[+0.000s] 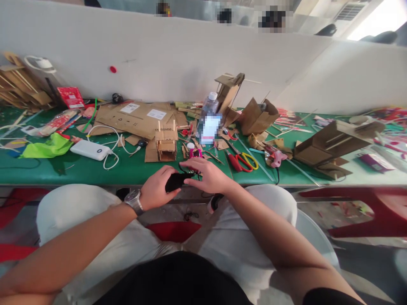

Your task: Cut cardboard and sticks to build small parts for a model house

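Observation:
Just over the table's front edge, my left hand (160, 189), with a metal watch (135, 201) on its wrist, is closed around a small dark black object (175, 182). My right hand (206, 177) grips the other end of it, where thin black strands or wires show between the fingers. What exactly the object is I cannot make out. Right behind my right hand lies a bright pink item (195, 153), partly hidden by the fingers. A small cardboard structure with wooden sticks (166, 144) stands beyond my left hand.
Scissors with red and yellow handles (243, 162) and a pink glue gun (276, 157) lie to the right. A clear bottle (210, 103) stands behind a lit phone (210, 127). A white power bank (90, 150) sits left. Cardboard scraps and sticks litter the green table (136, 173).

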`<state>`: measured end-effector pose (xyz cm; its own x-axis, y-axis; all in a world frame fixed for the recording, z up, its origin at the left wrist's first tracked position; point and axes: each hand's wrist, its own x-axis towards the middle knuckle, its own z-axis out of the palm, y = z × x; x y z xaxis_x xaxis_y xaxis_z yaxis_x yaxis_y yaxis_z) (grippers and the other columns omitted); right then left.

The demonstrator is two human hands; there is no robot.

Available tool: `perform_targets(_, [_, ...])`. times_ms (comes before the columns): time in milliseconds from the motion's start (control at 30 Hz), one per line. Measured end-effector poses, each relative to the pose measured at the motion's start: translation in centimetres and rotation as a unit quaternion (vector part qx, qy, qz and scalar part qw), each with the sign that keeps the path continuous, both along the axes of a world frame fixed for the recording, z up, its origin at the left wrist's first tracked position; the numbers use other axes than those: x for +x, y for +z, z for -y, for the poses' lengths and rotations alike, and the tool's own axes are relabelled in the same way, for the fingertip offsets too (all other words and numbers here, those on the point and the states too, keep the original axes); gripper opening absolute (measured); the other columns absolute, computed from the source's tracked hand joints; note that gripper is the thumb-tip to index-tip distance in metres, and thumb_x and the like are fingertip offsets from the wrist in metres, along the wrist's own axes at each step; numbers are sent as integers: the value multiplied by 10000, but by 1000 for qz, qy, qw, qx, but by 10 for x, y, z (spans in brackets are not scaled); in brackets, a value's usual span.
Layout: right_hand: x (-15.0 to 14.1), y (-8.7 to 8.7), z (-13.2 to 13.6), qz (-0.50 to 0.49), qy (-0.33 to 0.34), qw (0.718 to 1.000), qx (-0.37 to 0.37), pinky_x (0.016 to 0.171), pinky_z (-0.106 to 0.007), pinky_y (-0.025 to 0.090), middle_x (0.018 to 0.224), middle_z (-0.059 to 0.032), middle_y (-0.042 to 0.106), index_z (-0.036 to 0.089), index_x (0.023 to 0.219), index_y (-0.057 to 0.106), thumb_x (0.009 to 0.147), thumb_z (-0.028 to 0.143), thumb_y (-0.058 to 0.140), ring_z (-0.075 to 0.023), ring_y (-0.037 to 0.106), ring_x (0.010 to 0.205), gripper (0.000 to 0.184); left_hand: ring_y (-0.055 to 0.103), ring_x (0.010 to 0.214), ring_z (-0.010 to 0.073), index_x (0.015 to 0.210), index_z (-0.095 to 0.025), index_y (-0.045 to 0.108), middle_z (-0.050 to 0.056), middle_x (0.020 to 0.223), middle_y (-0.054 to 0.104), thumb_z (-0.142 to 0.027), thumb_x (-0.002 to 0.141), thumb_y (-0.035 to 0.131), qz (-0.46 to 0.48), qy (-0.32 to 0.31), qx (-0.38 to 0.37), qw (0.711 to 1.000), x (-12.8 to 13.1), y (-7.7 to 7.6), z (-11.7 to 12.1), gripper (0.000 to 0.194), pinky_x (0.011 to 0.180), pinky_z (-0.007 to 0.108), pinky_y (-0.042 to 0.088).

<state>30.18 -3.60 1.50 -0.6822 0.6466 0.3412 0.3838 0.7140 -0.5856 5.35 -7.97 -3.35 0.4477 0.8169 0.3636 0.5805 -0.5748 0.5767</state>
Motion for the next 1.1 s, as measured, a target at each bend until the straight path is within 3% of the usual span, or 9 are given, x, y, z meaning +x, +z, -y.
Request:
perform_targets(167, [-2,-14,-4,1,6,1000,10,914,-392,583,1062,-107,789,211,1132,823,995,299,695,-240,733,976,208,649,1144,296,1246,-182,556,124,1208,644,-290,872,749,-16,12,3,1000,-1,-4,-2,435,1005,435,547])
perform_targets(433, [2,-10,-3,-137,-110,983,-53,958,-419,577,1059,-99,808,244,1028,854,1000,421,676,-251,741,1040,252,660,1161,330,1280,-196,573,136,1251,687,-392,887,750,86,17,-128,988,-3,2,-4,473,1029,453,505])
perform_targets(533, [6,-11,-3,-188,-150,965,-109,909,-397,580,1075,-111,797,213,981,845,966,544,686,-248,733,1012,368,640,1212,329,1284,-193,583,132,1286,684,-387,881,753,145,-1,-171,975,-6,2,-7,479,1080,450,475])
perform_targets(700, [8,-14,-6,-263,-178,914,-254,595,-288,486,724,-36,683,175,895,806,881,695,712,-142,581,621,529,633,1185,334,1254,-178,610,123,1252,692,-393,842,744,182,-1,-232,955,-8,2,-7,484,1088,459,455])
perform_targets(900, [-1,-11,-10,-382,-173,832,-362,524,-245,448,659,-12,642,182,794,703,760,691,832,-124,579,570,526,645,1088,316,1241,-166,627,118,1185,700,-395,840,710,162,-66,-241,955,-5,10,-1,470,1002,431,486])
perform_targets(1100, [-1,-9,-10,-375,-183,833,-364,505,-242,451,736,-10,660,190,878,675,822,684,767,-113,582,555,505,647,1103,317,1244,-177,635,115,1193,705,-361,843,731,147,-53,-240,958,-5,8,0,451,1009,435,488])
